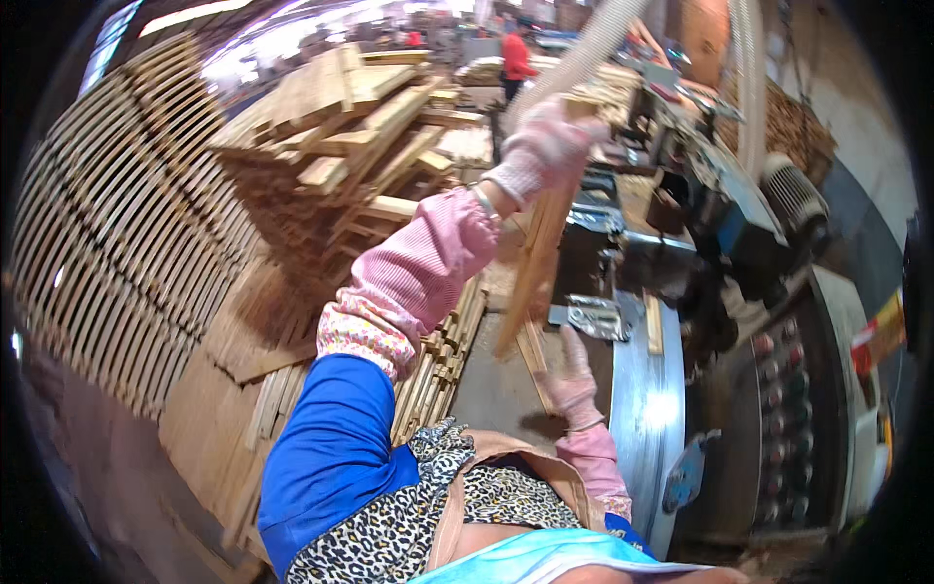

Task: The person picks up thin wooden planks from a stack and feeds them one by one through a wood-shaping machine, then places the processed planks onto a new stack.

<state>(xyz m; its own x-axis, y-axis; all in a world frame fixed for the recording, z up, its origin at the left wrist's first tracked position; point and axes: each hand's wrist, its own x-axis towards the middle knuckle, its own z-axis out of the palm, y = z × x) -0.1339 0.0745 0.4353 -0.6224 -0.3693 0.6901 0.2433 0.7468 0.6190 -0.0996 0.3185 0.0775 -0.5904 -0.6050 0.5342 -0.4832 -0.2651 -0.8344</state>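
My left hand, in a pink glove with a pink sleeve cover, is raised high and grips the top end of a long wooden slat. The slat hangs steeply, with its lower end near the metal machine table. My right hand, also gloved in pink, is just below and to the right of that lower end. Its fingers are spread and point up. A second short strip of wood lies against the right hand's fingers; whether they grip it is unclear.
Tall stacks of wooden slats fill the left, and a heap of planks lies behind. A woodworking machine with a motor, a button panel and a ribbed hose stands on the right. A person in red stands far back.
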